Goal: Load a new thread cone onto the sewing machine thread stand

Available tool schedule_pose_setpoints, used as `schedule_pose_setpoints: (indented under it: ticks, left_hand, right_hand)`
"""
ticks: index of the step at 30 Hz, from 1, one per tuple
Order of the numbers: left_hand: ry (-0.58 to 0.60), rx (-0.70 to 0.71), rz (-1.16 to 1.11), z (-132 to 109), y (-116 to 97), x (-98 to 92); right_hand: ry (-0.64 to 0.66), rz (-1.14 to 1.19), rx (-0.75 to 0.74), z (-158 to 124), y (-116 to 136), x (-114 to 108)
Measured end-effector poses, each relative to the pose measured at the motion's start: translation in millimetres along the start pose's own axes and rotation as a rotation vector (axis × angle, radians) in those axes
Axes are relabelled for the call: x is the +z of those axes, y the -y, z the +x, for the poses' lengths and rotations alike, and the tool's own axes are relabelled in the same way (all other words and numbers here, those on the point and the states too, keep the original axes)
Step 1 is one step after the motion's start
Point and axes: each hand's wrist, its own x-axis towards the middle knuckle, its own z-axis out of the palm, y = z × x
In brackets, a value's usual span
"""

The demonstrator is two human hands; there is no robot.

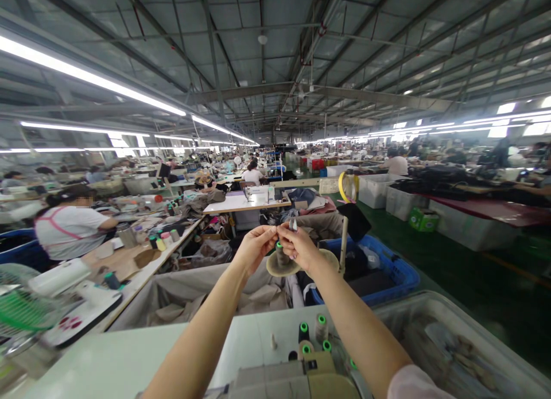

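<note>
Both my arms reach up and forward over a sewing machine. My left hand and my right hand meet fingertip to fingertip above a thread stand, pinching something too thin to make out, likely a thread. My right hand also holds small metal snips that stick up from its fingers. Just below the hands a thread spool with a green core sits on a round beige disc of the stand. Several more green-cored spools stand on the machine top near me.
A white table lies below. Beyond it are a grey cloth bin, a blue crate and a clear plastic tub at right. A person in a white shirt sits at a left workbench. A green aisle runs right.
</note>
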Motion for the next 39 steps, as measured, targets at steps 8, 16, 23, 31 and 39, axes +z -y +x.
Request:
schedule_pose_setpoints:
  ticks: [8, 16, 23, 31, 39]
  left_hand:
    - [0.038, -0.071, -0.053, 6.5, -0.4, -1.1]
    - [0.091, -0.125, -0.021, 9.0, -3.5, -7.5]
    - [0.111, -0.121, 0.024, 6.8, -9.3, -12.6]
    - [0.085, -0.105, 0.095, 5.0, -11.0, -10.6]
    - [-0.026, 0.020, 0.137, 0.6, -10.1, -7.4]
  right_hand:
    - [0.013, 0.052, 0.054, 0.5, -0.3, -3.4]
    - [-0.012, 0.018, 0.051, 1.2, -3.3, -5.8]
    - [-0.108, -0.149, -0.045, 2.8, -9.2, -5.3]
    - [-0.208, -0.308, -0.158, 3.0, -7.9, -0.5]
    - [-0.225, -0.364, -0.175, 7.7, -11.3, -10.3]
